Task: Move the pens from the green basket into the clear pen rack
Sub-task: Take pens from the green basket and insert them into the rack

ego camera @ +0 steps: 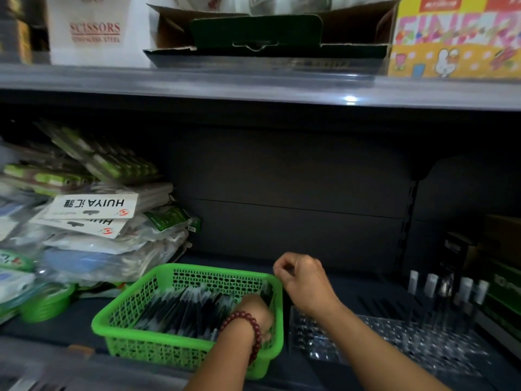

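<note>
The green basket (158,320) sits on the lower shelf, filled with several dark pens (180,309) in clear sleeves. My left hand (253,311), with a red bead bracelet on the wrist, reaches into the basket's right side. Its fingers curl down around pens there, and the fingertips are hidden. My right hand (298,277) hovers just over the basket's back right corner with its fingers curled in. I see nothing held in it. The clear pen rack (394,334) lies to the right of the basket, with several pens (448,289) standing at its far right.
A heap of bagged stationery packs (90,221) fills the shelf's left side, above a small green tub (45,306). Dark and green boxes (501,292) stand right of the rack. The upper shelf edge (253,86) overhangs, carrying cardboard boxes.
</note>
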